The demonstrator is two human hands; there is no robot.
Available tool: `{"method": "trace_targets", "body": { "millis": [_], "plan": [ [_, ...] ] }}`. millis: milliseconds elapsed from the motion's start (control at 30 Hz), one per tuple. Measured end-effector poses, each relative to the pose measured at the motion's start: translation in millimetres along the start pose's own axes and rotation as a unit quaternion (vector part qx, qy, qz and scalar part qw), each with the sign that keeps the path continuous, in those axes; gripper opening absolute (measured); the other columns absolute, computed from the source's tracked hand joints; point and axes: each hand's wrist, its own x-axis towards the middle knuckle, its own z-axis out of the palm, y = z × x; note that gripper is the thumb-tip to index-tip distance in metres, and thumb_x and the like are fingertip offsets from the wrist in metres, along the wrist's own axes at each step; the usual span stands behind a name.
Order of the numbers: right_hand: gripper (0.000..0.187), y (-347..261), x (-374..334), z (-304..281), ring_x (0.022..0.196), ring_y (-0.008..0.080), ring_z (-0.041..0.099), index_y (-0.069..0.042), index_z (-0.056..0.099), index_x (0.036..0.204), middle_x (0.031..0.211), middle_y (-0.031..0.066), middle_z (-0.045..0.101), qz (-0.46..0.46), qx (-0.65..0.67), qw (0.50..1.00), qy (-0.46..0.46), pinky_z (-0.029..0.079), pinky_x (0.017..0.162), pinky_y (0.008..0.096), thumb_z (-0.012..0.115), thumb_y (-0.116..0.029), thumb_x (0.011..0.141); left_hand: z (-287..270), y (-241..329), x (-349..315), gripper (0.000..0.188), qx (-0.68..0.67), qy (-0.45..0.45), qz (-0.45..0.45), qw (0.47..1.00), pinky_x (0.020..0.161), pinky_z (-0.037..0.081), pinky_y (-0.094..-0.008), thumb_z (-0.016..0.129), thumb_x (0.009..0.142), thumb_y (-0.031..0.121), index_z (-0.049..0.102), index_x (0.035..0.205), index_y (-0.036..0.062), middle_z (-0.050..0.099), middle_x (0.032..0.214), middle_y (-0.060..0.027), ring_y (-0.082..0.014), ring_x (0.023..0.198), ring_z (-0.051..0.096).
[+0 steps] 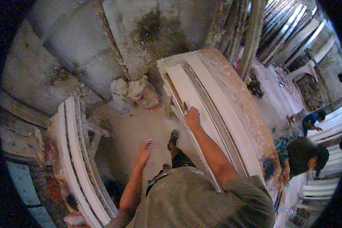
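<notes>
My right hand (193,117) is closed over the left edge of a long white moulding (184,81) on the bench to my right. A small dark tool (185,106) sticks out past its fingers; its exact kind does not show. A second white moulding (209,79) lies alongside, with a narrow gap between the two. My left hand (145,150) hangs above the floor between the two benches, touching neither. Its fingers are curled, and something small and greyish shows at the fingertips, too blurred to name.
More long white mouldings (70,140) rest on a stand at my left. Dusty sacks (136,93) sit by the far wall. The right-hand bench (231,72) has a white-spattered top. Beyond it a co-worker (302,152) leans close, another person (313,121) farther off. Long poles (285,30) lean behind.
</notes>
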Motion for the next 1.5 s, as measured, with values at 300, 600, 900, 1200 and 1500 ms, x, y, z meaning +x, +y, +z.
{"method": "trace_targets", "body": {
  "millis": [300, 600, 900, 1200, 1500],
  "plan": [
    [0.028, -85, 225, 93, 0.093, 0.0422, 0.066, 0.004, 0.063, 0.094, 0.1, 0.025, 0.065, -0.004, 0.099, 0.993, -0.057, 0.054, 0.083, 0.0501, 0.071, -0.014, 0.074, 63, 94, 172, 0.027, 0.051, -0.256, -0.058, 0.964, 0.096, 0.048, -0.0331, 0.062, 0.097, 0.015, 0.062, 0.123, 0.0071, 0.065, 0.118, -0.0092, -0.0194, 0.108, 0.06],
    [0.038, 51, 396, 120, 0.1, 0.0432, 0.063, 0.002, 0.063, 0.104, 0.106, 0.0249, 0.064, 0.018, -0.076, 0.987, 0.138, 0.051, 0.087, 0.0519, 0.068, -0.027, 0.08, 61, 121, 263, 0.03, 0.053, -0.268, -0.046, 0.961, 0.096, 0.047, -0.0335, 0.062, 0.097, 0.017, 0.06, 0.126, 0.0071, 0.065, 0.119, -0.008, -0.0192, 0.109, 0.06],
    [0.042, 246, 293, -29, 0.103, 0.0469, 0.061, 0.0, 0.062, 0.112, 0.112, 0.0264, 0.064, 0.158, -0.06, 0.986, 0.006, 0.05, 0.09, 0.0529, 0.067, -0.031, 0.083, 66, 106, 259, 0.029, 0.065, -0.334, -0.113, 0.933, 0.093, 0.048, -0.0332, 0.063, 0.095, 0.018, 0.064, 0.122, 0.0072, 0.067, 0.117, -0.0058, -0.0179, 0.108, 0.061],
    [0.039, 181, -32, -44, 0.103, 0.0444, 0.059, -0.001, 0.059, 0.121, 0.112, 0.0254, 0.062, 0.192, -0.056, 0.942, 0.269, 0.048, 0.089, 0.0522, 0.064, -0.021, 0.088, 99, 108, 201, 0.022, 0.057, -0.441, -0.035, 0.895, 0.087, 0.051, -0.0345, 0.064, 0.094, 0.022, 0.068, 0.112, 0.0099, 0.067, 0.111, -0.0032, -0.0182, 0.101, 0.063],
    [0.018, 61, -446, -121, 0.087, 0.0287, 0.068, -0.005, 0.073, 0.1, 0.097, 0.0166, 0.07, 0.527, 0.015, 0.781, 0.335, 0.054, 0.08, 0.0405, 0.067, -0.018, 0.089, 179, 92, 124, 0.017, 0.005, -0.537, -0.055, 0.842, 0.08, 0.052, -0.0344, 0.063, 0.095, 0.02, 0.066, 0.107, 0.009, 0.066, 0.104, -0.0035, -0.0171, 0.089, 0.063]
  ]
}}
